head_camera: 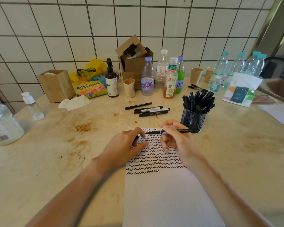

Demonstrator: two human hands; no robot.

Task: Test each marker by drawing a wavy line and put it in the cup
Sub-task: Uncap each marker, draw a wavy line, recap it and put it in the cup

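Markers lay in a cluster of four at your twelve o'clock, beyond the scribbled paper, while your right hand pinched one marker level over the sheet's top edge. Your left hand curled around something dark, probably its cap, mostly hidden. At one o'clock the mesh cup, crammed with markers too overlapped to count, stood just beyond your right hand, with five bottles behind.
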